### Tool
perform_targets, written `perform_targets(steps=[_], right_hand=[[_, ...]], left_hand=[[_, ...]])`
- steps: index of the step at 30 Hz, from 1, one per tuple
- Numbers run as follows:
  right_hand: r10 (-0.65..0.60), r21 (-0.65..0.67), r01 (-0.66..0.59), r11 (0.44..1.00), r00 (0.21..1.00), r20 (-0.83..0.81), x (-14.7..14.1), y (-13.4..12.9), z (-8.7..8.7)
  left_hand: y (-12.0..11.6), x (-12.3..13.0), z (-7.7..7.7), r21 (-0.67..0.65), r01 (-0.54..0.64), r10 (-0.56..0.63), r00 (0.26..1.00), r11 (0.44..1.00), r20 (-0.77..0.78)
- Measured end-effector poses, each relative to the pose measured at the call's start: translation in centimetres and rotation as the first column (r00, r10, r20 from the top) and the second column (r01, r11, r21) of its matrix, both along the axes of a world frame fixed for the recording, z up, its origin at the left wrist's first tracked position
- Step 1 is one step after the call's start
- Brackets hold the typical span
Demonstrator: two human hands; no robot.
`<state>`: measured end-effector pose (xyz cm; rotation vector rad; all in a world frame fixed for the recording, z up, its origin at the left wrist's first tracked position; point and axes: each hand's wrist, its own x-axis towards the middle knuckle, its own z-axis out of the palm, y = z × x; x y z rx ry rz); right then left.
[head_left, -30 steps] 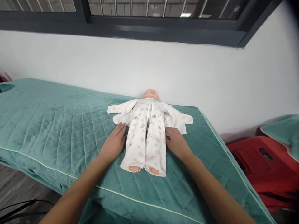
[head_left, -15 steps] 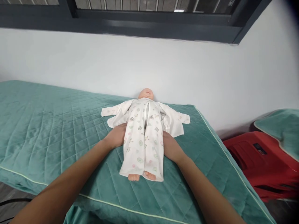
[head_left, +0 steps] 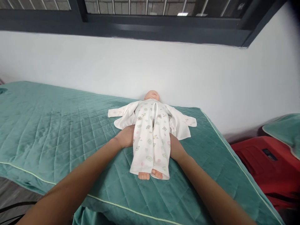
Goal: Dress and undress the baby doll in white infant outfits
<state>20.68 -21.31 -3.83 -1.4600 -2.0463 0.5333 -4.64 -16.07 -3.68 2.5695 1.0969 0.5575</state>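
A baby doll [head_left: 152, 94] lies on its back, its head toward the wall and its bare feet toward me. White printed baby pants [head_left: 149, 147] cover its legs and reach up over the front of its body. Under them a white long-sleeved baby shirt [head_left: 181, 125] spreads out on both sides. My left hand [head_left: 127, 136] is at the pants' left edge, its fingers tucked out of sight under the cloth. On the opposite edge, my right hand [head_left: 176, 147] is placed the same way, with its fingers also hidden.
The doll rests on a green quilted bed cover [head_left: 70, 131] with pale piping. Behind it rises a white wall [head_left: 131, 65] below a dark window frame [head_left: 164, 29]. A red plastic object [head_left: 262, 162], partly under green cloth, stands right of the bed.
The whole view has shifted, so doll and hands appear slightly further right. Both hands stay at the sides of the pants, with little change in their grip visible.
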Motion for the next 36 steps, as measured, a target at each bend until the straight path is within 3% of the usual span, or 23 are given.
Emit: perform_targets(steps=[4,8,13,17,22,30,36], right_hand=[[-0.025,-0.012,0.025,1.000,1.000,0.004,0.0,-0.1,0.1],[0.031,-0.021,-0.030,0.999,0.999,0.038,0.3,-1.4,0.2],[0.035,0.021,-0.039,0.999,0.990,0.134,0.6,-2.8,0.1],[0.044,0.056,-0.054,0.997,0.985,0.166,0.6,-2.6,0.0],[0.143,0.201,-0.174,0.964,0.977,0.157,0.7,-2.3,0.0],[-0.032,0.205,-0.027,0.978,0.959,0.281,1.0,-1.8,0.3],[-0.099,0.087,0.075,0.993,0.946,0.309,0.9,-1.9,0.5]], left_hand=[[0.1,-0.2,-0.3,-0.024,-0.055,0.055,0.998,0.998,0.004],[0.4,-0.3,-0.5,-0.013,-0.112,0.112,0.994,0.994,-0.001],[0.6,-0.3,-0.7,0.072,-0.158,0.160,0.987,0.985,-0.017],[-0.9,-1.4,-0.9,0.175,-0.185,0.190,0.982,0.967,-0.009],[-3.5,-3.1,-1.4,0.285,-0.254,0.238,0.967,0.924,0.091],[-3.7,-3.1,-1.5,0.268,-0.199,0.192,0.980,0.943,0.053],[-3.7,-3.0,-1.3,0.213,-0.311,0.295,0.950,0.926,0.107]])
